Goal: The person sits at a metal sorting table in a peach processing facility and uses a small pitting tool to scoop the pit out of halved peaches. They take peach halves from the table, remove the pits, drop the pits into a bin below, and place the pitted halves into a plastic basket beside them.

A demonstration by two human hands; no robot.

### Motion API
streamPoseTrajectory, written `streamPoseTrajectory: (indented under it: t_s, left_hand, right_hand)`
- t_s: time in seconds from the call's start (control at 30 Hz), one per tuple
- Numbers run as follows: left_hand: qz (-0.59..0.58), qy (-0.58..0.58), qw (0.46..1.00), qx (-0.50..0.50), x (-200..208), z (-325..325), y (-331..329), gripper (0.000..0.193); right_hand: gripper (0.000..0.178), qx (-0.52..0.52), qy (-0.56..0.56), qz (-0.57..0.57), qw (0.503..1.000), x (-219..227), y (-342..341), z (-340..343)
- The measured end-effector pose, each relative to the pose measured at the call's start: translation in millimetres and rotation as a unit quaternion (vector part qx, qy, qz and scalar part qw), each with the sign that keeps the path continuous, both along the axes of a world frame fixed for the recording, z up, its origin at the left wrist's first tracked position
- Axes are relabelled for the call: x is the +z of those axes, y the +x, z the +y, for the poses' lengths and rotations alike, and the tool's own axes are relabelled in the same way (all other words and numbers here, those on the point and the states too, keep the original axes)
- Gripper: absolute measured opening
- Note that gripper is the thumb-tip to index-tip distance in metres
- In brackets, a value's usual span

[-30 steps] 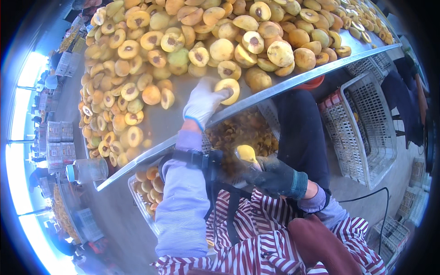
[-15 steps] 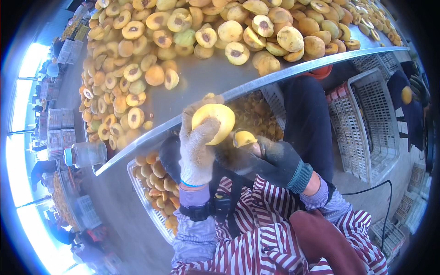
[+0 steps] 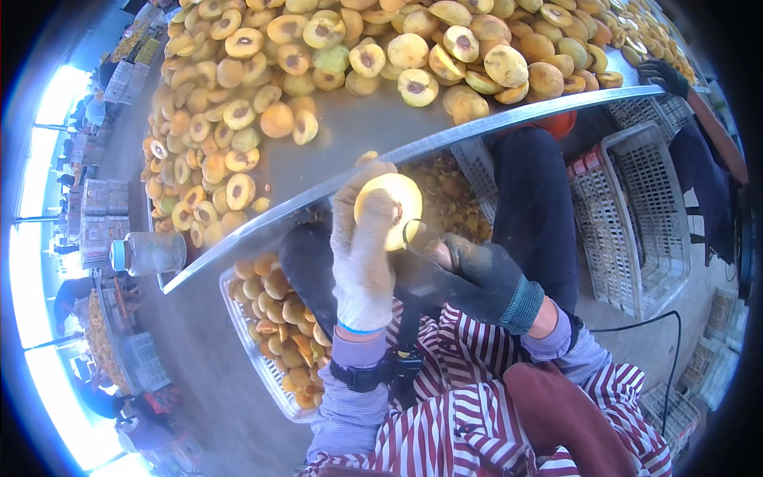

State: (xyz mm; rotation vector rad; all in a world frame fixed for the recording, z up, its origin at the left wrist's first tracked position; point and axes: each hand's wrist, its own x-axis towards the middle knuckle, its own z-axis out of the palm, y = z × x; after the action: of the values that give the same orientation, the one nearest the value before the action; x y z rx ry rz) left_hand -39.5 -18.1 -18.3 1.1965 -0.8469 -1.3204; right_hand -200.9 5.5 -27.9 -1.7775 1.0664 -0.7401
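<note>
Beyond the fingers of the white-gloved left hand (image 3: 359,274), a broad grey metal table (image 3: 342,143) with a bright raised edge, bearing a heap of halved orange-yellow fruit (image 3: 310,32), some cut face up with brown centres, others rounded side up. Well right of the fingers, a grey-white perforated plastic crate (image 3: 636,238), contents too dim to name. Nearer, left of and below the left fingers, a white rectangular plastic crate (image 3: 298,414), full of orange-yellow fruit halves (image 3: 282,310). Just past the fingers, below the table edge, a pale perforated plastic crate (image 3: 475,171) with yellow-brown fruit pieces (image 3: 457,195), too shaded to tell apart.

Right of the left fingers, a right hand (image 3: 481,274) in a dark glove with teal cuff, fingers clenched. Gripped by the left fingers, thumb across the near side, a pale yellow fruit half (image 3: 401,191); cut face toward the camera, brown hollow visible, outline nearly round, long axis impossible to tell. Grasped in the right fingers, a small thin-looped metal tool (image 3: 407,231), loop pointing left at the fruit half's lower right edge, contact unclear.
</note>
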Motion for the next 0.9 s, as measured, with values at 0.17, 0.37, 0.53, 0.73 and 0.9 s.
streamPoseTrajectory:
  t_s: [0.17,0.37,0.53,0.73,0.9]
  left_hand:
    - [0.119,-0.041,0.992,0.021,-5,13,-7,0.056]
    - [0.085,-0.098,0.990,0.063,-4,27,-25,0.056]
    - [-0.071,-0.224,0.972,0.030,-15,23,-14,0.044]
    - [-0.319,-0.378,0.868,0.046,-2,11,-17,0.041]
    - [-0.003,0.009,0.989,-0.146,25,12,-6,0.035]
  right_hand:
    - [0.026,0.004,0.127,-0.112,0.986,4,5,3]
    - [0.025,-0.009,0.115,-0.118,0.986,-12,7,15]
    - [0.025,0.022,0.285,-0.344,0.895,-13,11,19]
    - [0.024,0.114,0.484,-0.258,0.829,15,-11,2]
    - [0.029,0.108,0.512,-0.246,0.816,8,-9,7]
